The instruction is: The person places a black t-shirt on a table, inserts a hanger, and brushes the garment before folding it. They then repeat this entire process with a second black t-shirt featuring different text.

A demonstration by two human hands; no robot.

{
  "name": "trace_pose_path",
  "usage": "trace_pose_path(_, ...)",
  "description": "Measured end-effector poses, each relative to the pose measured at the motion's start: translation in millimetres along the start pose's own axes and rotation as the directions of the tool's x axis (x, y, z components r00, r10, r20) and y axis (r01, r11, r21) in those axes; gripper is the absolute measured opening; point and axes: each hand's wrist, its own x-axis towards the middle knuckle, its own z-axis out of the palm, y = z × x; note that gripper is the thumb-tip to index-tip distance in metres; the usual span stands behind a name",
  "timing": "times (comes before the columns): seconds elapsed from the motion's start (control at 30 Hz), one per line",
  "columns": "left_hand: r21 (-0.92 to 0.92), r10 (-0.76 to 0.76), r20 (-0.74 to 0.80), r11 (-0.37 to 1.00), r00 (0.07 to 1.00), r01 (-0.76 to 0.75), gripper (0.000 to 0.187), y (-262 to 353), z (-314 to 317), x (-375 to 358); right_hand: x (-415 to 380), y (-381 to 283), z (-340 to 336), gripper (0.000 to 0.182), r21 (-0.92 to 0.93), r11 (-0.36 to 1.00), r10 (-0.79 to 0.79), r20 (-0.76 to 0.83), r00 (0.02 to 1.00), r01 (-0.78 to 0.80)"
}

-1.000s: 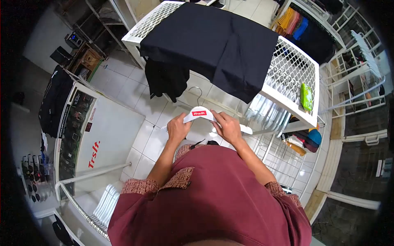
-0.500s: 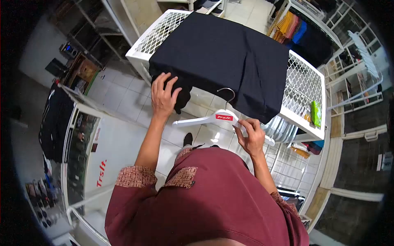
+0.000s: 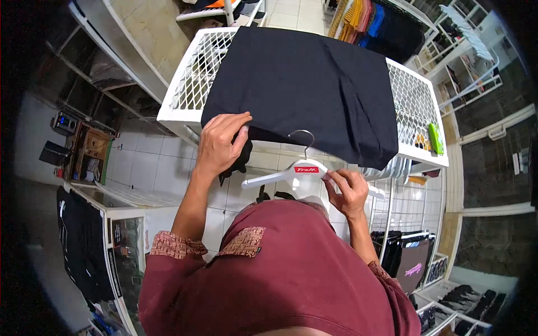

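A black cloth garment (image 3: 291, 78) lies spread across a white mesh-topped table (image 3: 188, 78), its near edge hanging over the front. At the left end of that edge is my left hand (image 3: 219, 145), fingers stretched over the fabric and thumb apart. My right hand (image 3: 350, 193) pinches a white clothes hanger (image 3: 269, 179) by its right arm. The hanger has a red label (image 3: 306, 169) and a metal hook (image 3: 305, 137) pointing up, in front of the cloth's edge. A dark bundle of fabric (image 3: 240, 157) hangs below the table, partly behind my left hand.
A bright green packet (image 3: 435, 139) rests on the table's right mesh. Coloured garments (image 3: 358, 19) hang on a rack behind. More hangers (image 3: 386, 168) hang beneath the table's right side. At left stands a glass-fronted cabinet (image 3: 126, 246) with black clothing (image 3: 84, 241) beside it.
My left hand has turned, its once-spread fingers now closer together and pointing right over the cloth edge. My right hand still holds the hanger. The camera view has shifted.
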Motion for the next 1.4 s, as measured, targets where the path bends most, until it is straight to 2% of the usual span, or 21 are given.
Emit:
trace_pose_path(0.3, -0.117, 0.002, -0.074, 0.993, 0.997, -0.011, 0.026, 3, -8, 21, 23, -21, 17, 0.038, -0.060, 0.998, -0.006, 0.034, 0.999, 0.008)
trace_pose_path(0.4, -0.110, 0.036, -0.080, 0.993, 0.996, -0.044, 0.026, 3, -11, 21, 36, -18, 18, 0.038, -0.125, 0.992, 0.007, -0.025, 1.000, -0.010)
trace_pose_path(0.5, -0.190, -0.122, -0.106, 0.977, 0.987, 0.101, 0.024, 6, -14, 24, 41, -25, 13, 0.034, -0.100, 0.995, -0.018, 0.005, 1.000, 0.019)
trace_pose_path(0.57, -0.196, -0.140, -0.108, 0.974, 0.984, 0.117, 0.024, 5, -15, 27, 43, -28, 12, 0.032, -0.064, 0.992, -0.108, 0.051, 0.993, 0.112)
trace_pose_path(0.67, -0.203, -0.156, -0.106, 0.970, 0.982, 0.132, 0.025, 7, -17, 28, 41, -26, 20, 0.034, -0.076, 0.995, -0.065, 0.078, 0.995, 0.071)
trace_pose_path(0.73, -0.225, -0.122, -0.114, 0.970, 0.986, 0.094, 0.025, 8, -17, 27, 43, -20, 24, 0.036, -0.111, 0.994, -0.003, 0.020, 1.000, 0.005)
trace_pose_path(0.87, -0.250, -0.205, -0.064, 0.951, 0.977, 0.184, 0.024, 14, -20, 30, 53, -25, 26, 0.038, -0.065, 0.995, -0.074, 0.033, 0.997, 0.076)
trace_pose_path(0.93, -0.253, -0.155, -0.078, 0.958, 0.985, 0.131, 0.024, 14, -23, 31, 58, -25, 27, 0.035, -0.083, 0.996, -0.037, 0.032, 0.999, 0.040)
trace_pose_path(1.0, -0.255, -0.117, -0.093, 0.963, 0.989, 0.090, 0.024, 14, -25, 30, 61, -19, 23, 0.032, -0.093, 0.987, 0.119, -0.108, 0.987, -0.130)
trace_pose_path(1.13, -0.234, -0.084, -0.047, 0.970, 0.995, 0.071, 0.026, 13, -31, 22, 68, -9, -1, 0.030, -0.169, 0.921, 0.321, -0.182, 0.929, -0.351)
trace_pose_path(1.4, -0.176, -0.061, 0.009, 0.982, 0.998, 0.062, 0.026, 11, -37, 13, 81, 7, -14, 0.040, -0.217, 0.800, 0.512, -0.238, 0.825, -0.559)
